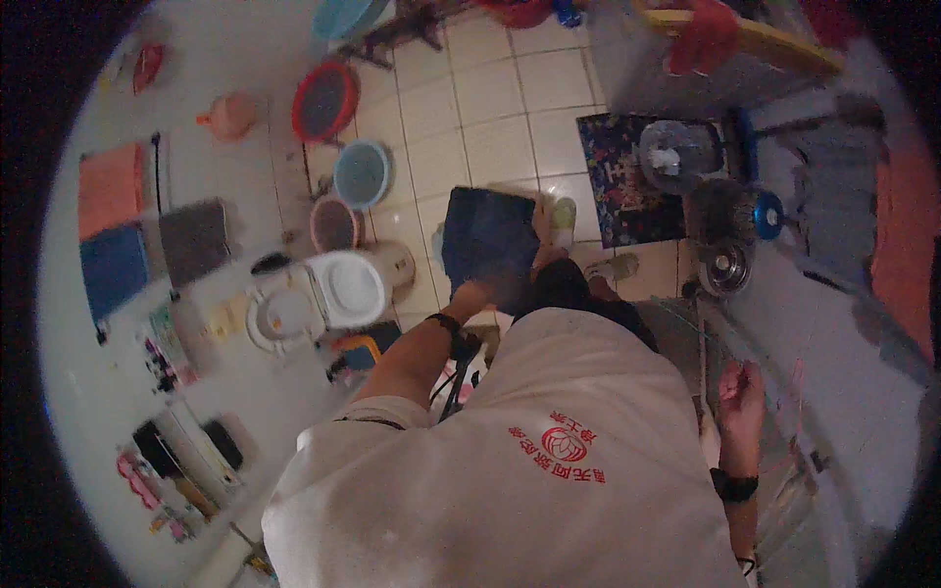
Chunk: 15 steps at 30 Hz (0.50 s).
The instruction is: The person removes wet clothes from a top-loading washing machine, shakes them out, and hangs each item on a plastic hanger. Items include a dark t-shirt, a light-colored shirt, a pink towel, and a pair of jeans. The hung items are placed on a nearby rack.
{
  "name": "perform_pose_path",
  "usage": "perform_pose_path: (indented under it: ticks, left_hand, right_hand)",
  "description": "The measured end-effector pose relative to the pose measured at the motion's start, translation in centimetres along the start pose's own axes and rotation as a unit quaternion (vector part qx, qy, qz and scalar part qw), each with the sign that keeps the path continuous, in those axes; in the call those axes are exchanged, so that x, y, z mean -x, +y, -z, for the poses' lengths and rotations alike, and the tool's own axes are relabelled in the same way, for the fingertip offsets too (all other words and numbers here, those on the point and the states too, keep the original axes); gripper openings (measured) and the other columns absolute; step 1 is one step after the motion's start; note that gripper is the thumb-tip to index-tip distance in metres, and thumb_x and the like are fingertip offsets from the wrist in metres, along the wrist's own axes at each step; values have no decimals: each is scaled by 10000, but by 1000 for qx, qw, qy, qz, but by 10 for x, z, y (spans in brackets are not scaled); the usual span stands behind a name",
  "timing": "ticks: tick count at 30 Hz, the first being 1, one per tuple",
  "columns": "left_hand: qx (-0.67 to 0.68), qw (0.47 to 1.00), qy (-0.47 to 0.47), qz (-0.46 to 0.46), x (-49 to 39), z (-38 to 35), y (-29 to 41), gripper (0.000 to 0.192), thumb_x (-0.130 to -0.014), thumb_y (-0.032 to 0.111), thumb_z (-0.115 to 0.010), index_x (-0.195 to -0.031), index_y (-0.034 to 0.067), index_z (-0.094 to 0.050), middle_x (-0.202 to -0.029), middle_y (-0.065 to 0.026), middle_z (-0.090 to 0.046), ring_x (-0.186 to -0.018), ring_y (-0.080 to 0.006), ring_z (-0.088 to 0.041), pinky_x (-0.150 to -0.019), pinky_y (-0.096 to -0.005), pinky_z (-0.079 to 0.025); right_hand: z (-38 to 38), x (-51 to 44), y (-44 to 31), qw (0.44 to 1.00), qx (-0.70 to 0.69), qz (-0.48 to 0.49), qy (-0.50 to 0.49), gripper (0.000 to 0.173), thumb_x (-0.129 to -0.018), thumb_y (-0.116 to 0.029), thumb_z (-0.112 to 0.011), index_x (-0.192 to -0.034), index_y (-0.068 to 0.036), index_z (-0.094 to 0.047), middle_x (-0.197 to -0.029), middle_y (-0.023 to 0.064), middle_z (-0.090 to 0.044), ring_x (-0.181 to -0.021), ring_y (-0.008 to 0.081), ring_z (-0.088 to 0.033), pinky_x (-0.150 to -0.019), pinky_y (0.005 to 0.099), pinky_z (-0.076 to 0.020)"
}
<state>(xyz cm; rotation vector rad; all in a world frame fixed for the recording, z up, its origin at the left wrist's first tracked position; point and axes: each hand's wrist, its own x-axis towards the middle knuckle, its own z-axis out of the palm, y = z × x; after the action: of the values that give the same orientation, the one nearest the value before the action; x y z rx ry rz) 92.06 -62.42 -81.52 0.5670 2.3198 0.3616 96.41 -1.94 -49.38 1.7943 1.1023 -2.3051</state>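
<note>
My left hand (474,295), with a dark band on its wrist, is at the near edge of a dark navy item (489,235) and appears to grip it. The item looks flat-sided, and the blur hides whether it is cloth or a container. It is in front of my legs, above the tiled floor. Off to the right, my right hand (739,389) hangs beside my body with its fingers curled. I see no object in it, but the fingers are too blurred to settle their state. My feet wear light green slippers (564,220).
A white toilet (353,289) with its lid raised stands left. Beyond it are a pink basin (334,224), a light blue basin (362,174) and a red-rimmed basin (326,101). Towels (110,187) hang on the left wall. A dark patterned mat (606,198) lies ahead right.
</note>
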Motion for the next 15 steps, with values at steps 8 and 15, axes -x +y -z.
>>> perform_pose_path:
  ticks: [8,15]
  left_hand:
    - [432,740,232,461,15,-63,-24,625,-717,211,-822,-1259,15,-581,-1082,-209,-695,-1070,-383,-662,-911,-456,-541]
    - [426,725,310,443,0,-61,-71,943,-635,194,-924,-1395,-19,-407,-1152,-203,-673,-1008,-392,-677,-919,-444,-537]
  right_hand:
    - [-174,-32,3,968,236,-24,-75,134,-973,-204,-644,-1009,-88,-586,-954,62,-659,-803,170,-680,-744,285,-558]
    - [-266,-54,43,877,443,61,-177,161,-992,-236,-614,-1063,-98,-572,-959,71,-666,-811,178,-666,-817,354,-548]
